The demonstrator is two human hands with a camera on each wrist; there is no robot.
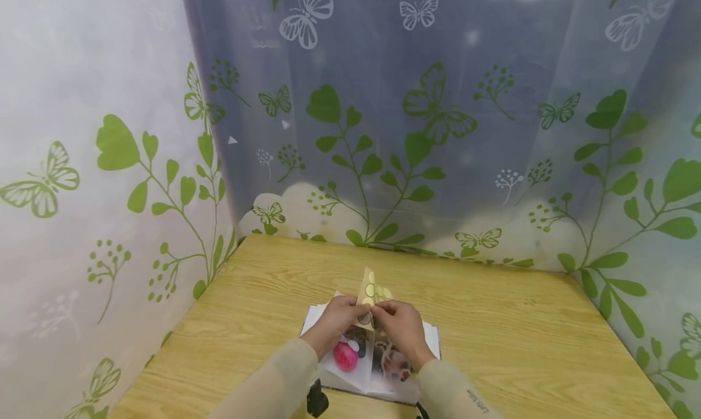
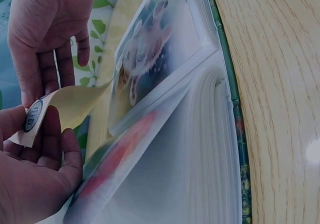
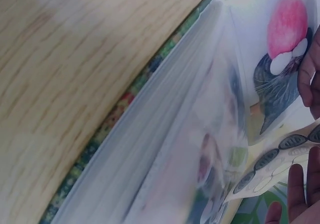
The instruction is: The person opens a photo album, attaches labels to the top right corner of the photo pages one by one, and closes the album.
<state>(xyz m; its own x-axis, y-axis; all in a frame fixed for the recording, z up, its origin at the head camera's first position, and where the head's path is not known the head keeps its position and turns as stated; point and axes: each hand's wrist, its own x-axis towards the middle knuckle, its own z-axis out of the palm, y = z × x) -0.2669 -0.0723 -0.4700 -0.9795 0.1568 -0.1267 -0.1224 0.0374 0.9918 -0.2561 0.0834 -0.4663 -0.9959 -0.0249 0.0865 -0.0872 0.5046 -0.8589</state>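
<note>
A sheet of round stickers (image 1: 366,285) is raised over an open photo album (image 1: 350,379). My left hand (image 1: 339,318) pinches the sheet's near end between thumb and fingers. In the left wrist view a dark round sticker (image 2: 34,116) shows on the bent end, right by the fingertips. From the other side, my right hand (image 1: 402,328) pinches the same end, its fingertips close to the left thumb. The right wrist view has the sheet's dark and pale rounds (image 3: 266,159) curving above the pages, with the right fingers (image 3: 296,186) beside them.
Clear-pocket pages (image 2: 210,144) hold photos, one with a pink round shape (image 1: 345,356) and one of an animal (image 2: 145,49). The album lies on a wood-grain table (image 1: 520,346). Patterned curtains (image 1: 383,163) border the table's far and left sides.
</note>
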